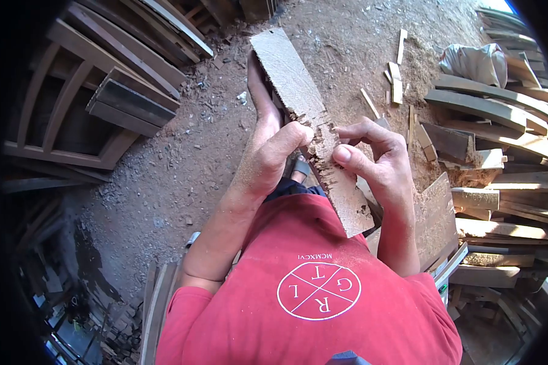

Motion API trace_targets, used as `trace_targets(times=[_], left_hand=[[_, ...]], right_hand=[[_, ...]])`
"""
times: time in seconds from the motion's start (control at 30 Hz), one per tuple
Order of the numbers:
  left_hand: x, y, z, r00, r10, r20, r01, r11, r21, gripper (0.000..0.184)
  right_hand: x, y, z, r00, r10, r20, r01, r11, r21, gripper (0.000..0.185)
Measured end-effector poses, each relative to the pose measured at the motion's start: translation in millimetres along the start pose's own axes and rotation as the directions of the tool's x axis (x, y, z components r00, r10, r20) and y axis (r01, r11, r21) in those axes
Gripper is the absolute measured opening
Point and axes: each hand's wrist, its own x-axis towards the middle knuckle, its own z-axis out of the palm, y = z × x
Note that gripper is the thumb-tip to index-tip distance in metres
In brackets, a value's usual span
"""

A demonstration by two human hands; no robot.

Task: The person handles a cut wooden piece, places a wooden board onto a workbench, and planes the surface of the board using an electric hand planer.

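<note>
A pale wooden board point(292, 73) is held up at a slant in front of the red shirt, its lower end close to the cloth. Its face is rough, with dark, splintered gaps around the middle and a small broken spot near the lower end. My left hand point(274, 146) is closed round the board's left side, thumb on the splintered part and fingers partly hidden behind. On the right edge, my right hand point(377, 158) has its bent index finger and thumb against the board beside the damage; its other fingers are mostly hidden.
Wooden frames point(73, 91) lean at the upper left. Curved timber pieces point(481, 103) are stacked along the right, near a white sack point(474, 64). Offcuts point(396, 82) and shavings lie on the dirt floor point(182, 164). A flat panel point(435, 213) stands beside my right forearm.
</note>
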Motion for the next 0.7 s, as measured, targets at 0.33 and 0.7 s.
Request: trace_targets(times=[0.33, 0.7], left_hand=[[-15.0, 3.5, 19.0, 0.996, 0.004, -0.090, -0.008, 0.999, -0.041, 0.118], [-40.0, 15.7, 4.2, 0.933, -0.020, -0.360, 0.046, 0.997, 0.063, 0.116]], right_hand=[[-14.0, 9.5, 5.0, 0.986, -0.165, 0.009, 0.165, 0.983, -0.079, 0.042], [-13.0, 99.2, -17.0, 0.989, -0.092, -0.119, 0.090, 0.996, -0.023, 0.027]])
